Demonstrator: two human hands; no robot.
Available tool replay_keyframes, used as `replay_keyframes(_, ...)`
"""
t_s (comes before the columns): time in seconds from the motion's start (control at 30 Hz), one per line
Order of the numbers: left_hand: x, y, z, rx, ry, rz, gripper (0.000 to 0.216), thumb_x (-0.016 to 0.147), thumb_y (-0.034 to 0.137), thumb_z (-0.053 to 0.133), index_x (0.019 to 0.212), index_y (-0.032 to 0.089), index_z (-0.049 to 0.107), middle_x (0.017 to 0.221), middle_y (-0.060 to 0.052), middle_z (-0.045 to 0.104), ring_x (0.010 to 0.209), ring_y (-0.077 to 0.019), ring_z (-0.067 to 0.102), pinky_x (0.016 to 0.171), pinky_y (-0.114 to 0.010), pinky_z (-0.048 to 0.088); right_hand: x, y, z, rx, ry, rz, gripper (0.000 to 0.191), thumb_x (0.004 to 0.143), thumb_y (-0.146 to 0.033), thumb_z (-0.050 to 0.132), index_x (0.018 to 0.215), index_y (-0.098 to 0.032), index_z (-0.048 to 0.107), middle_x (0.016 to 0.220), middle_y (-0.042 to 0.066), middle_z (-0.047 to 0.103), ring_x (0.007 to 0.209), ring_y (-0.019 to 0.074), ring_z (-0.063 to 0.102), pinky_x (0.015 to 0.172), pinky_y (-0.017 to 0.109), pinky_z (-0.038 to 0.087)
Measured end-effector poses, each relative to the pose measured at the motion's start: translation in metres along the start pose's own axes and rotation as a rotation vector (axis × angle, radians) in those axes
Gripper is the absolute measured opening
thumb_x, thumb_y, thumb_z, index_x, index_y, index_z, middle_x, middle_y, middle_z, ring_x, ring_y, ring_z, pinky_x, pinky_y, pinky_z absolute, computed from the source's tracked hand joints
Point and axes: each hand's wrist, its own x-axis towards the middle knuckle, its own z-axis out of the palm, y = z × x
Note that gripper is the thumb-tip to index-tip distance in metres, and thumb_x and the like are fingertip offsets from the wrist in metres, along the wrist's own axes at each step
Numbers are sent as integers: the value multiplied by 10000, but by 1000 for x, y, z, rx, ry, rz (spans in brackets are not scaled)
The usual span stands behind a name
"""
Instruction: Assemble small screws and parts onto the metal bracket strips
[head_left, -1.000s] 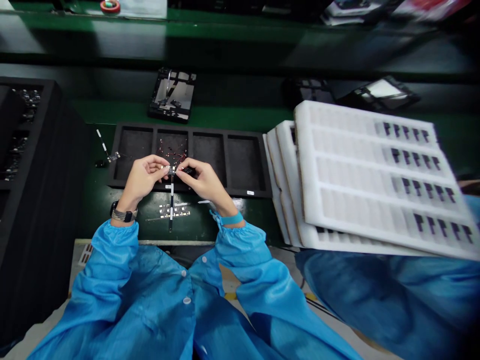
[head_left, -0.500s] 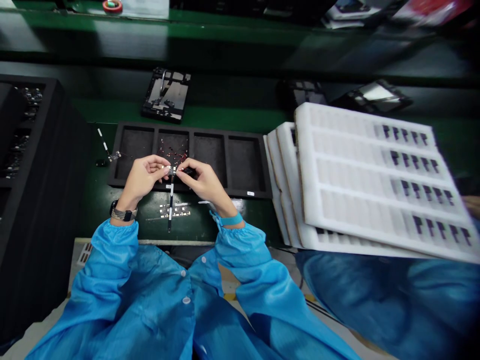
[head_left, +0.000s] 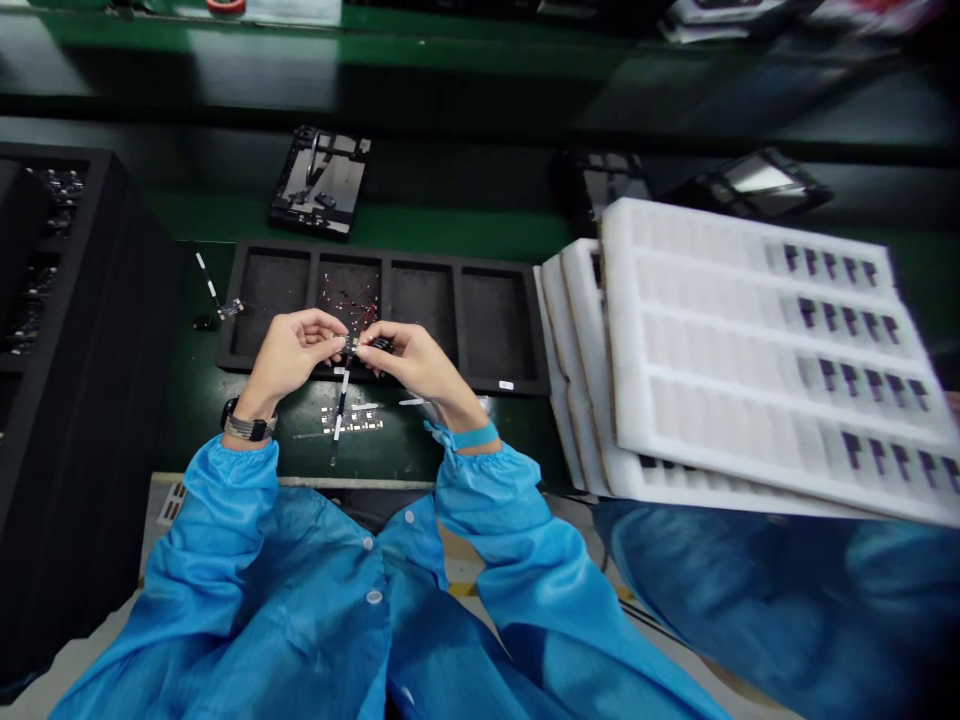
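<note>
My left hand (head_left: 291,352) and my right hand (head_left: 414,360) meet over the front edge of a black four-compartment tray (head_left: 480,318). Both pinch a small circuit board (head_left: 351,344) between fingertips. A thin black-and-white striped cable (head_left: 340,415) hangs down from the board toward the green mat. My right fingers also touch a small dark part (head_left: 379,344) beside the board. The tray's second compartment holds a tangle of red wired parts (head_left: 346,297). Small light pieces (head_left: 352,420) lie on the mat under my hands.
A stack of white foam trays (head_left: 720,340) with rows of dark parts sits at the right. A tall black rack (head_left: 67,330) stands at the left. A black fixture (head_left: 319,190) rests behind the tray. Another striped cable with board (head_left: 217,298) lies left of the tray.
The view shifted slightly; my hands stay together on the board, and the hanging cable has swung a little leftward at its lower end.
</note>
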Motion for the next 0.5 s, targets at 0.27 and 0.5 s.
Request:
replay_keyframes(0.27,0,0,2,-24,-41,-15,222,710,271,874,850,142,760,696,-35,733,621,-160,694,641,-289,591,-1,-3,-4,135,-76,45,454,805,-596,875,862,-176,713,767,12,681,646,140,594,636,288,506)
replay_keyframes(0.5,0,1,1,-17,-12,-7,212,722,278,864,858,146,770,680,-26,709,620,-156,675,632,-285,574,0,-1,4,175,11,35,481,771,-619,898,854,-184,709,756,13,711,637,147,640,646,298,563)
